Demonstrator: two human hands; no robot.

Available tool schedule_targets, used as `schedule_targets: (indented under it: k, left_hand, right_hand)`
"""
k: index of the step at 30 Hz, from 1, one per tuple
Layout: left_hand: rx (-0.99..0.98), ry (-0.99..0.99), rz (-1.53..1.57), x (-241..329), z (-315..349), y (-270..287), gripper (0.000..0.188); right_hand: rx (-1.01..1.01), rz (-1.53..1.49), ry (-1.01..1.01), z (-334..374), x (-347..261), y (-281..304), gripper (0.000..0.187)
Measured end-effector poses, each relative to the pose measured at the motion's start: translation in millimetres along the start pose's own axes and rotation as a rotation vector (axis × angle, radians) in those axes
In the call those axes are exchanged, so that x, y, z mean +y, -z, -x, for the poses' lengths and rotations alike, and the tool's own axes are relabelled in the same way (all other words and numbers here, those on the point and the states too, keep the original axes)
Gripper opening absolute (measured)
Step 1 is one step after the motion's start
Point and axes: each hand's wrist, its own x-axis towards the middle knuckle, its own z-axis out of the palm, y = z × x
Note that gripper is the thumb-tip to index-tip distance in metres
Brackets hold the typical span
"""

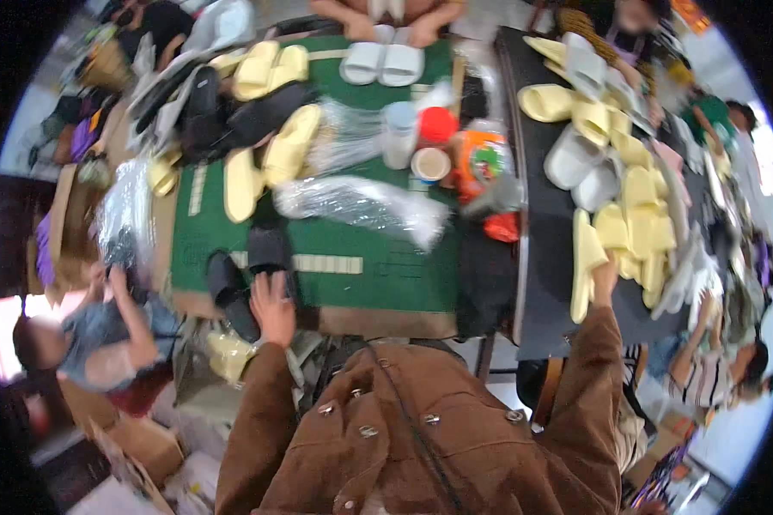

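My left hand (272, 309) rests with its fingers spread at the heel end of a black slipper (269, 249). The other black slipper (226, 287) lies just left of it, at the near edge of the green mat (386, 283). Over the dark table on the right, my right hand (605, 281) is closed on the edge of a pale yellow slipper (584, 257), which stands tilted beside a heap of yellow slippers (637, 210). Its fingertips are partly hidden and slightly blurred.
Clear plastic wrap (365, 204) crosses the mat. Cups, a bottle (398, 133) and an orange packet (481, 163) stand along its right edge. More slippers lie at the far left. Across the table a person's hands hold white slippers (382, 62). Other people sit on both sides.
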Motion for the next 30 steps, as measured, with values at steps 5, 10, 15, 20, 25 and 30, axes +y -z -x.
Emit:
schedule_targets:
  k: [5,10,15,20,25,30]
  left_hand:
    - [-0.079,-0.076,-0.127,-22.1,38.8,-53.8,0.053]
    - [-0.135,0.108,-0.302,-45.8,32.3,-55.0,0.047]
    - [-0.192,0.255,-0.211,-114.3,28.8,-43.9,0.046]
    - [-0.307,0.245,-0.064,-162.1,-12.0,-38.3,0.048]
    - [-0.043,0.243,-0.091,-197.9,-39.5,-44.1,0.043]
    - [0.215,0.036,0.098,-110.2,-33.8,-29.1,0.035]
  right_hand:
    - [-0.077,-0.697,-0.050,65.8,8.6,-10.6,0.029]
    - [-0.225,-0.954,-0.200,143.2,-26.2,4.9,0.019]
    - [-0.375,-0.665,0.075,216.2,-131.3,10.6,0.015]
    - [-0.607,-0.361,0.441,247.9,-203.5,-48.3,0.016]
    - [-0.558,-0.107,0.600,273.6,-269.2,-148.0,0.020]
    - [-0.668,-0.145,0.544,311.0,-275.2,-214.2,0.046]
